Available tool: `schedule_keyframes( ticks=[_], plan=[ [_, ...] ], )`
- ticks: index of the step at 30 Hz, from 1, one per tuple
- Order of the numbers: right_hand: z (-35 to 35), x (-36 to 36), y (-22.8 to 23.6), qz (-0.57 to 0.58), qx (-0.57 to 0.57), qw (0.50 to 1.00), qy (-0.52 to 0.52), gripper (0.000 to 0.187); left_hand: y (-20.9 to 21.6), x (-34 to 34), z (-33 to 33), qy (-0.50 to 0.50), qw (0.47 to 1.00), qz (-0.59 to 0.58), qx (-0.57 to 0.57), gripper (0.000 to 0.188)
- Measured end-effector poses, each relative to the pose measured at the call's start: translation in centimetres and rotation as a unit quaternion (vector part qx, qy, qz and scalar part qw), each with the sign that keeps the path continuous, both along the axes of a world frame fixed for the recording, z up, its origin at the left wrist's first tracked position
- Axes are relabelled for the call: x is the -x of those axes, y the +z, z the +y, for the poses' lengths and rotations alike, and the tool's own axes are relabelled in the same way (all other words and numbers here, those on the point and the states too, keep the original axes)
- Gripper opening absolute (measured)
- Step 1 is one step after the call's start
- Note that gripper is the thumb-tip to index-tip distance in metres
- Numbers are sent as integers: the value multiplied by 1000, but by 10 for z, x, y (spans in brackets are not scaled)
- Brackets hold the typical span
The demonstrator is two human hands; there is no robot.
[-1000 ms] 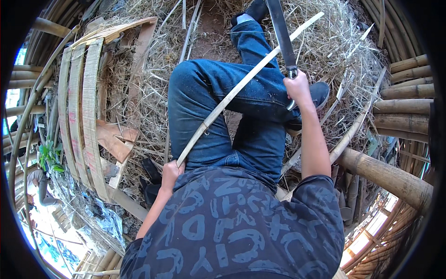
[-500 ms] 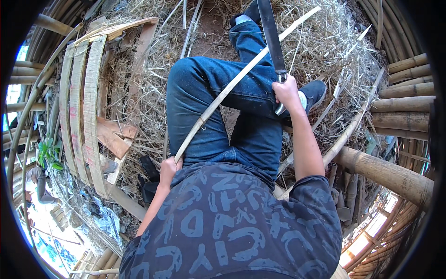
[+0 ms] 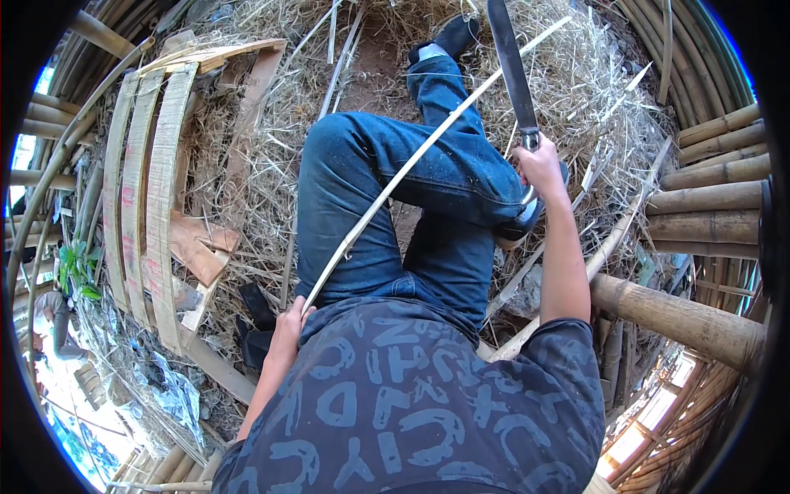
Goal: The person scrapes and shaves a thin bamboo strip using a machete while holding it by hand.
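A long, pale bamboo strip (image 3: 411, 161) slants across my jeans from my left hip toward the far right. Its near end is gripped in my left hand (image 3: 288, 325), closed beside my waist. My right hand (image 3: 541, 169) is wrapped around the handle of a machete (image 3: 512, 66), over my bent leg near the shoe. The dark blade points away from me, its lower part to the right of the strip and its upper part beyond the strip's far end region. Whether blade and strip touch, I cannot tell.
Bamboo shavings (image 3: 609, 99) cover the ground around my legs. On the left stands a slatted wooden pallet (image 3: 169, 198), with a broken board (image 3: 197, 247) beside it. A thick bamboo pole (image 3: 683, 317) juts in at the right. Another person (image 3: 58, 321) is at the far left.
My right hand and the machete have moved to the right, and the blade sits farther from the strip's middle. The strip has turned slightly, and my left hand has shifted a little left and down.
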State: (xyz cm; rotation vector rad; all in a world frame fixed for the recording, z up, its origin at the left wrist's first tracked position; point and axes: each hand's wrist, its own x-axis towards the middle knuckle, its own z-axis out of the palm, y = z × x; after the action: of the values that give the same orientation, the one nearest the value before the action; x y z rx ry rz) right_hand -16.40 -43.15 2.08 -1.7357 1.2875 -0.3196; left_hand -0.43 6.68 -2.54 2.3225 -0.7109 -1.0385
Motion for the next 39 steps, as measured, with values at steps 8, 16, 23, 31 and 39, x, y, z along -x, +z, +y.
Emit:
schedule_keyframes(
  ticks=[8, 16, 23, 31, 39],
  plan=[
    [25, -1, -16, 33, -26, 998, 55, 14, -60, -6, 13, 65, 986, 103, -115, 25],
    [36, -2, -6, 22, -43, 998, 33, 16, -65, -13, 17, 87, 983, 148, -66, 23],
    [63, -5, -2, 23, -40, 997, 57, 26, -62, -9, 12, 8, 997, 56, -58, 22],
    [31, 1, 6, -13, -76, 997, 28, 11, -60, -10, 10, 23, 995, 82, -55, 23],
    [62, 2, -26, 75, 36, 988, 132, 29, -55, -6, 3, 18, 996, 36, -77, 31]
  ],
)
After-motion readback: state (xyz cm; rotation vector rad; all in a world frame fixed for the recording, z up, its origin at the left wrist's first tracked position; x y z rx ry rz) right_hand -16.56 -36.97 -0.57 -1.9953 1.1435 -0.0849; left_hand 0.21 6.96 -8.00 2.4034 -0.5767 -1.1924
